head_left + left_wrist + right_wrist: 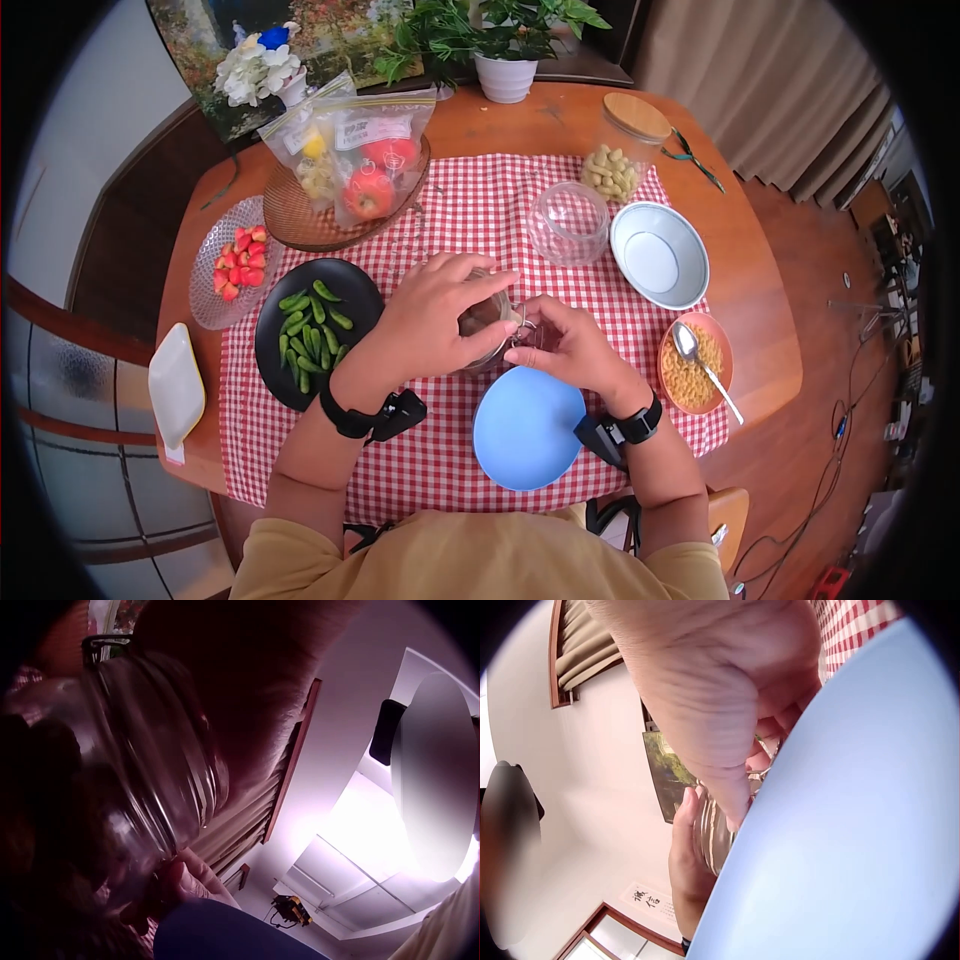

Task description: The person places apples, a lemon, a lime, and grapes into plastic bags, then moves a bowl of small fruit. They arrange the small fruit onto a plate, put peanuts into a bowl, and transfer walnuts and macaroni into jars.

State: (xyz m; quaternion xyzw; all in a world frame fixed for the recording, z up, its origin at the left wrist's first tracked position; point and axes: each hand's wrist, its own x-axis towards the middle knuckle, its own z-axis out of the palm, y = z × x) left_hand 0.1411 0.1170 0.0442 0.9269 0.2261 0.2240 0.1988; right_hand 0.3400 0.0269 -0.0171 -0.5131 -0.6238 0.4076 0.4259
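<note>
A clear glass jar [150, 742] with a glass lid and wire clasp [528, 332] is between my hands at the middle of the table. My left hand [430, 310] holds the jar's top, its fingers over the far side and its thumb on the near side. From the right, my right hand [575, 345] pinches the clasp with thumb and fingers. The jar's lower part is mostly hidden by the hands in the head view. Just in front of the jar lies a blue plate [528, 430], which also covers much of the right wrist view.
Left are a black plate of small cucumbers [313, 335], a glass dish of red fruit [215, 300] and a white tray [178, 385]. Bagged fruit sits behind. Right are a metal bowl [660, 256], pasta bowl with spoon [697, 362], clear bowl [568, 225] and nut jar [615, 165].
</note>
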